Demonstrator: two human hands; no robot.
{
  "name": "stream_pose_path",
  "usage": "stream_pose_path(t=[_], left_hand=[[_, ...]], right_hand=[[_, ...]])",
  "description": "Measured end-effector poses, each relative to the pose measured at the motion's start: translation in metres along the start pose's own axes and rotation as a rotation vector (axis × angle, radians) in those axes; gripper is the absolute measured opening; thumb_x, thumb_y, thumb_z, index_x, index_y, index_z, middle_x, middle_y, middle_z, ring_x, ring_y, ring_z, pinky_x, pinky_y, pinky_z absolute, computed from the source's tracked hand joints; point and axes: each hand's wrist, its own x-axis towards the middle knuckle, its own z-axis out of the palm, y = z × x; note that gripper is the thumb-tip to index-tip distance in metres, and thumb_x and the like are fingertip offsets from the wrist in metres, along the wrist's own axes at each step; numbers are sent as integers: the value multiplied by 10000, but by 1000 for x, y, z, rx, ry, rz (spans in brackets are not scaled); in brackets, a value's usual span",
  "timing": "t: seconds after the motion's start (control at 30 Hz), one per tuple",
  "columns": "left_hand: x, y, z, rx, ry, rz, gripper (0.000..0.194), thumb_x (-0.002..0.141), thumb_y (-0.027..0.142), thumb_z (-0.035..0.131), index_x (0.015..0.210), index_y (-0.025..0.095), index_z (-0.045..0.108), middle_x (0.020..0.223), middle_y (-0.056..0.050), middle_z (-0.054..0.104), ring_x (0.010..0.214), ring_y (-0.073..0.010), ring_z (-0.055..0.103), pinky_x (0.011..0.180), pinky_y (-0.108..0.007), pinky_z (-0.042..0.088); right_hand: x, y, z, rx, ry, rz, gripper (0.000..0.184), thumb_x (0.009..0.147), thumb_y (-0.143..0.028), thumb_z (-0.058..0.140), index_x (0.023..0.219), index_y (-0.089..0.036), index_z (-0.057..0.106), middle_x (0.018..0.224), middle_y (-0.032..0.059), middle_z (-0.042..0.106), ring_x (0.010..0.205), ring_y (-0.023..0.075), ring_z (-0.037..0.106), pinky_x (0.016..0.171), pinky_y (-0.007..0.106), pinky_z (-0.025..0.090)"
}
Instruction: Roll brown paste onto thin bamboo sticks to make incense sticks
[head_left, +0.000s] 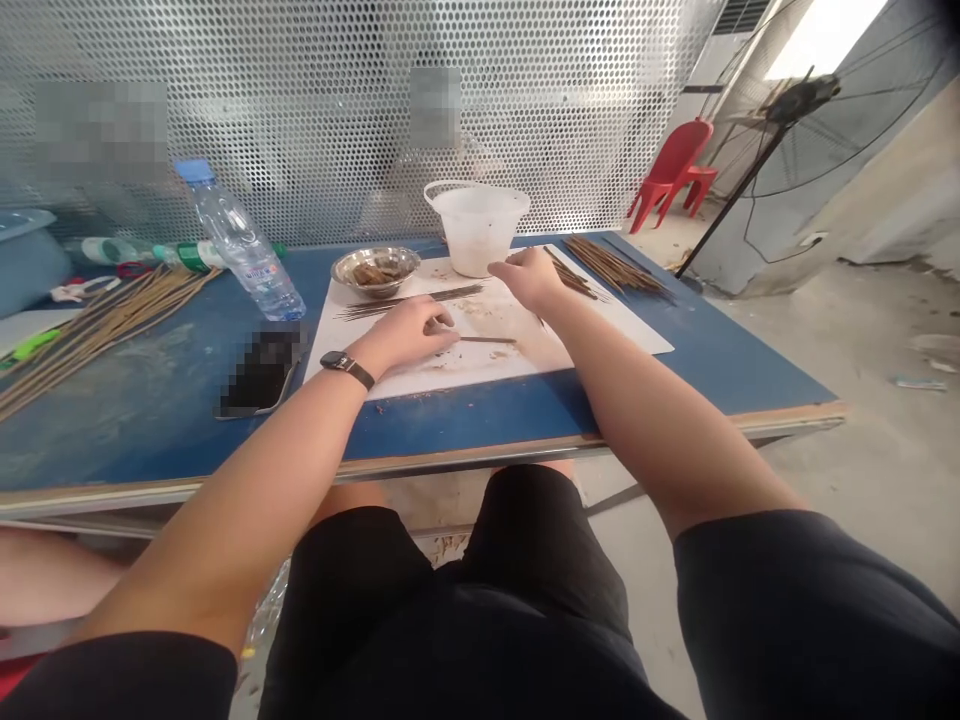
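My left hand (409,332), a watch on its wrist, rests low over the white board (645,340). Its fingers are closed on one end of a short thin brown stick (491,340), which points right. My right hand (531,280) is closed just in front of the white plastic bucket (480,225); what its fingers hold is hidden. Behind my left hand lies a loose row of thin dark sticks (439,295). To the right of my right hand is a small bundle of brown sticks (574,275). Brown shavings (484,308) are scattered on the board.
A metal bowl (375,272) holds brown pieces. Further left are a water bottle (244,245), a phone (259,370) and long brown sticks (127,320). Another stick bundle (619,268) lies right on the blue table (757,370). A perforated metal screen (300,120) stands behind; someone's arm (52,575) shows lower left.
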Motion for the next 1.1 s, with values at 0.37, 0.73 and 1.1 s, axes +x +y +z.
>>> stream_pose_path(t=[0.37,0.73,1.1], left_hand=[[34,83,36,207,-220,38,987,1006,669,503,1729,44,256,1831,-252,183,1703,-411,152,1359,-515,189],[52,100,64,225,-243,-80,1055,1042,773,277,1751,4,137,1837,-273,91,1697,-480,-7,1350,-632,101],[-32,98,34,278,-223,-159,1053,1047,787,240,1741,-5,200,1831,-270,109,1706,-419,60,1373,-557,145]], right_hand=[[8,17,-9,-69,-161,-30,407,921,-352,668,585,-250,460,619,1,446,695,203,499,705,354,423],[22,25,-3,-101,-93,-68,412,945,-323,616,601,-282,392,602,-19,346,655,193,402,657,345,393],[14,16,6,-140,-153,-115,401,967,-327,640,619,-266,451,616,7,434,689,210,474,689,350,415]])
